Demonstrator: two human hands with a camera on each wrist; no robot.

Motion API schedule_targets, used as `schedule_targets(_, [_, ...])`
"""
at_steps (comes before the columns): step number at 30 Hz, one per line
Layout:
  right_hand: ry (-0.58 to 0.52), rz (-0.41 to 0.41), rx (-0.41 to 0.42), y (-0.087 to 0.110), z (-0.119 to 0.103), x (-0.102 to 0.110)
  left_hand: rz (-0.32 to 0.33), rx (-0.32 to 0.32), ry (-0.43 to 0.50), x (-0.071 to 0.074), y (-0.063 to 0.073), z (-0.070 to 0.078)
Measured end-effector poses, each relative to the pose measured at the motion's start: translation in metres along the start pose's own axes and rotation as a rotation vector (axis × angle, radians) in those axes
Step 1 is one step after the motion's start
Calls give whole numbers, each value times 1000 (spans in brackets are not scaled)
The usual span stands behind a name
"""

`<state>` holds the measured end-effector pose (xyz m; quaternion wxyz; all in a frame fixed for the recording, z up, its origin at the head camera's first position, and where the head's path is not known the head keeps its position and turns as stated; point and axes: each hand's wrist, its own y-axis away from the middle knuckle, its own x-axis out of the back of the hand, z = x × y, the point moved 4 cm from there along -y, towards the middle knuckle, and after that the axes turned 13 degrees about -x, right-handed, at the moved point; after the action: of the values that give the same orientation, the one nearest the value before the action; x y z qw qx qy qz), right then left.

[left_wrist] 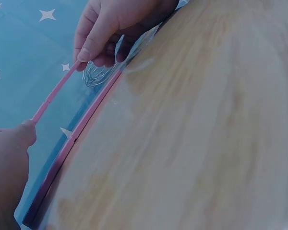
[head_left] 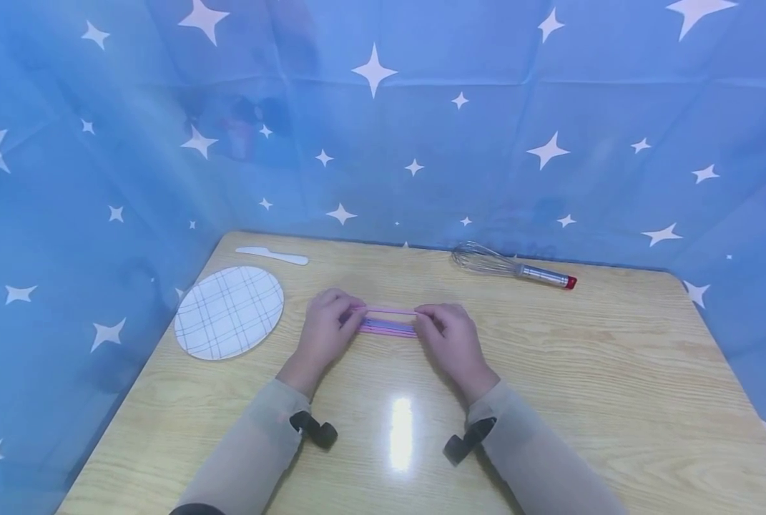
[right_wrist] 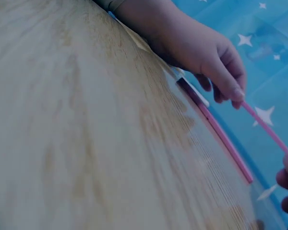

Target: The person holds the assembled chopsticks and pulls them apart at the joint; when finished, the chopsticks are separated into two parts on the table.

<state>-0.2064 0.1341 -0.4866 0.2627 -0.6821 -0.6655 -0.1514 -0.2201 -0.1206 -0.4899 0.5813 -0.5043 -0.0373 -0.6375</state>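
A thin pink stick [head_left: 390, 310], much like a drinking straw, is held level just above the table, one end in each hand. My left hand [head_left: 326, 327] pinches its left end between thumb and fingers. At the other end, the thumb and fingers of my right hand [head_left: 452, 342] pinch it. Below and nearer to me, several pink and purple sticks [head_left: 389, 327] lie side by side on the table; the hands partly cover their ends. Both wrist views show the raised stick [left_wrist: 62, 86] apart from the lying pink stick [right_wrist: 225, 141].
A white oval plate with blue check lines [head_left: 228, 315] lies to the left. Behind it is a white plastic knife [head_left: 272, 254]. A wire whisk [head_left: 511, 267] with a red-tipped handle rests at the back right. Blue star-printed cloth [head_left: 383, 143] hangs around the wooden table [head_left: 582, 357].
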Motion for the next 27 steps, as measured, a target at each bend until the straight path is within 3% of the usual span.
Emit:
schedule_targets(4, [13,33,29,-1,4,6,8,-27,2,-3,-2,3])
schedule_targets(16, [12,112,26,-1,17,27,49,-27,4,-19,-10,18])
schedule_targets(27, [19,159,22,5,31,48,-19,-29,-36,-40,-18,34])
